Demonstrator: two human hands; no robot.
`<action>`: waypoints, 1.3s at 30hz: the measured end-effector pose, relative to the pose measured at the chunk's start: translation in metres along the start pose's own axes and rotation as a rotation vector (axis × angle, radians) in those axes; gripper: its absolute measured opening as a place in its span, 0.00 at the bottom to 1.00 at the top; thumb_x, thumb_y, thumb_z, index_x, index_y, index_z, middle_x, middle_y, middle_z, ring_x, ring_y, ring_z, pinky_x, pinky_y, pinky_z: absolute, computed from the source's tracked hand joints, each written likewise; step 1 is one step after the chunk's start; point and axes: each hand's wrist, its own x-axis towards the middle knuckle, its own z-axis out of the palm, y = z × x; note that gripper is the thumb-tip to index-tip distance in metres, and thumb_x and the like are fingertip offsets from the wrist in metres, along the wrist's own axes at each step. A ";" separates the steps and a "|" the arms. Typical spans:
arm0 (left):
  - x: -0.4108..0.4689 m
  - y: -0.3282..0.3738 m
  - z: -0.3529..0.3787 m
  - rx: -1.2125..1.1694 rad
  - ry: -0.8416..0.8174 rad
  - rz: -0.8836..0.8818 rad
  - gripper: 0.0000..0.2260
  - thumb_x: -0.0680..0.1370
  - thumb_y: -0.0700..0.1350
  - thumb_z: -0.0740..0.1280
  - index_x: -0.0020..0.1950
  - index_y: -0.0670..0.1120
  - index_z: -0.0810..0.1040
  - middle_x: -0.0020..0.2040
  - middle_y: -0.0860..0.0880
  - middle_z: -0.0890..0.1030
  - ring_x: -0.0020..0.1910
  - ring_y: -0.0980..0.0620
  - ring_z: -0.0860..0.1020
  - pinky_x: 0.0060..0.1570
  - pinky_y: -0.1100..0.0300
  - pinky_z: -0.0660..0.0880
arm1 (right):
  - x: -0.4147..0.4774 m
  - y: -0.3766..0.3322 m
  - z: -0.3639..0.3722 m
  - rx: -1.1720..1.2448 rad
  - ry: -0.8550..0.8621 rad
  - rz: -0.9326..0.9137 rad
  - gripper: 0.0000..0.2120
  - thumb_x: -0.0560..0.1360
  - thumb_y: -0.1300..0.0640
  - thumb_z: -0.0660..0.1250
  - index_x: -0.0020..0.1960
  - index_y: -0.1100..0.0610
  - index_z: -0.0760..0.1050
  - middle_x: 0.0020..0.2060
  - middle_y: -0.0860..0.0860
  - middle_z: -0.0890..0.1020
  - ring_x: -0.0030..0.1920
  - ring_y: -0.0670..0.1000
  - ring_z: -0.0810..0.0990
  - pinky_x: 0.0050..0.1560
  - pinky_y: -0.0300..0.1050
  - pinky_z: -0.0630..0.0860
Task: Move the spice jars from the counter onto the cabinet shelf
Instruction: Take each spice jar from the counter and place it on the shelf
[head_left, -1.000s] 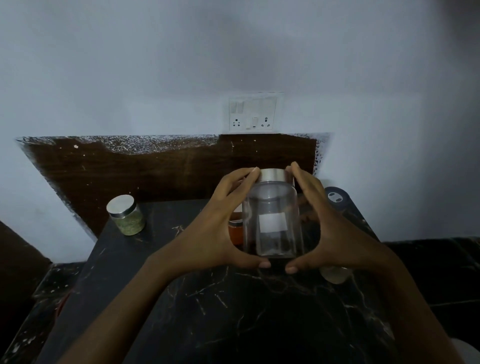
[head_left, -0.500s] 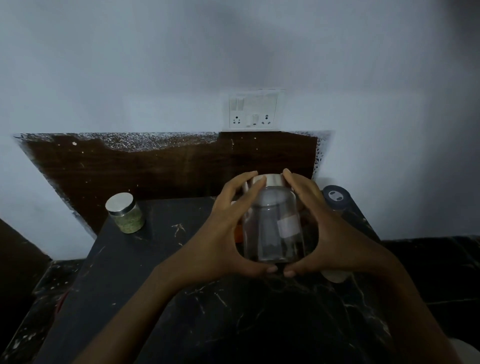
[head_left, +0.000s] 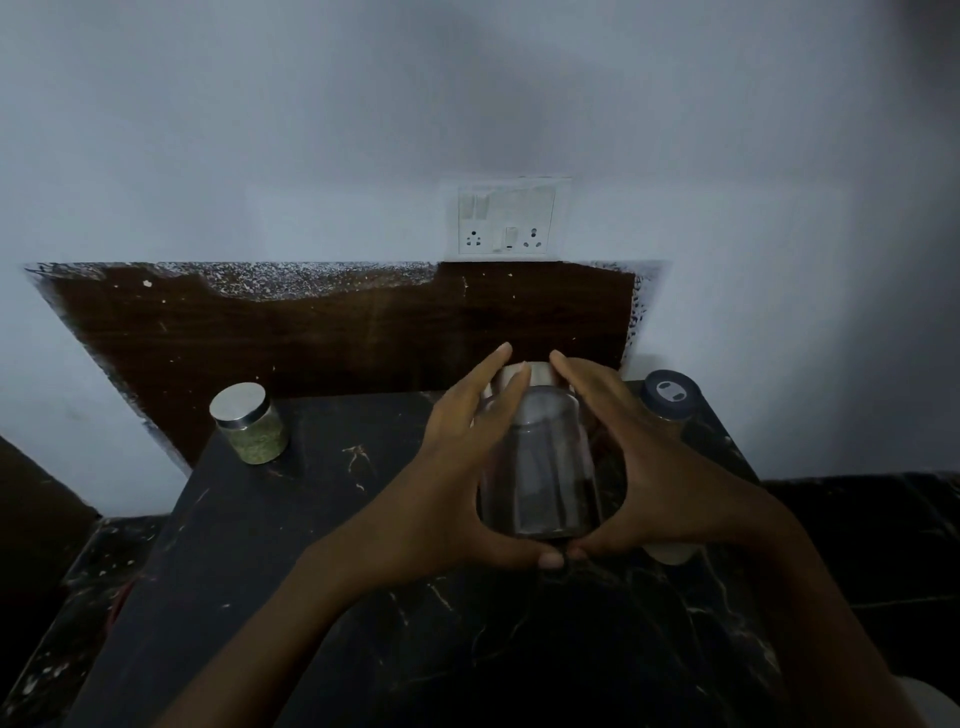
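A tall clear glass jar (head_left: 540, 467) with a silver lid is held upright between both hands above the black marble counter (head_left: 322, 561). My left hand (head_left: 457, 467) wraps its left side, my right hand (head_left: 660, 478) its right side, and the thumbs meet under its base. A small jar of green spice (head_left: 252, 426) with a silver lid stands at the counter's back left. A dark-lidded jar (head_left: 670, 397) stands at the back right. Under my right hand, part of a pale jar (head_left: 670, 553) shows.
A dark wooden backsplash (head_left: 311, 338) runs behind the counter, with a white socket plate (head_left: 506, 218) on the wall above it. Dark floor tiles lie left and right of the counter. No cabinet shelf is in view.
The clear jar has turned in my hands, so its white label no longer faces me. It and both hands have shifted slightly away from me. An orange jar behind it is now hidden.
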 end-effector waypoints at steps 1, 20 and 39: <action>0.001 0.001 0.000 0.006 0.011 0.008 0.54 0.61 0.62 0.75 0.76 0.57 0.43 0.76 0.60 0.40 0.76 0.56 0.43 0.71 0.47 0.61 | 0.000 0.000 0.000 -0.007 -0.002 0.001 0.60 0.57 0.52 0.81 0.69 0.34 0.38 0.65 0.27 0.46 0.59 0.18 0.51 0.52 0.14 0.58; -0.002 0.001 -0.003 -0.198 0.025 -0.077 0.53 0.61 0.51 0.80 0.75 0.57 0.49 0.72 0.63 0.51 0.72 0.64 0.56 0.62 0.67 0.70 | -0.007 -0.007 0.000 0.001 0.028 0.052 0.60 0.50 0.41 0.79 0.65 0.24 0.37 0.63 0.20 0.44 0.60 0.18 0.48 0.51 0.15 0.61; 0.000 0.003 -0.012 -0.282 0.047 -0.068 0.53 0.59 0.53 0.78 0.76 0.55 0.48 0.71 0.65 0.51 0.73 0.64 0.54 0.63 0.68 0.68 | -0.008 -0.019 -0.016 0.055 0.043 0.024 0.62 0.52 0.50 0.82 0.70 0.34 0.43 0.60 0.18 0.52 0.59 0.20 0.58 0.51 0.19 0.65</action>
